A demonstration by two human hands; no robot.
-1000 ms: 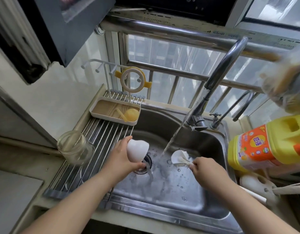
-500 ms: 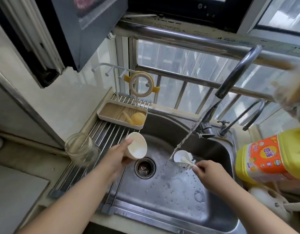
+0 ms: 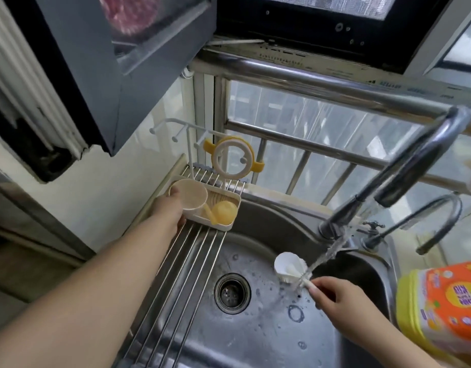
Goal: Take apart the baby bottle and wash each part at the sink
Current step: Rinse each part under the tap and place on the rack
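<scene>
**Kid:** Sink (image 3: 255, 346) and window bars fill this kitchen corner. Where is the bottle cap?

**Helper:** Look at the far left corner of the sink. The left hand (image 3: 168, 211) holds the cream cap (image 3: 189, 196) there, with fingers curled round its rim. The cap sits just over the little tray (image 3: 229, 225), with its open mouth facing up at us.

**Kid:** What else is in the tray?

**Helper:** A yellow bottle part (image 3: 223, 212), right beside the cap.

**Kid:** And the other hand?

**Helper:** The right hand (image 3: 335, 296) is near the right side of the sink, well apart from the tray. It pinches the handle of a small white brush (image 3: 287, 266) under the running water (image 3: 332, 248).

**Kid:** So which hand sets the cap down?

**Helper:** I think the left one, since it is already there. The cap only needs to go down into the tray, beside the yellow part
</scene>
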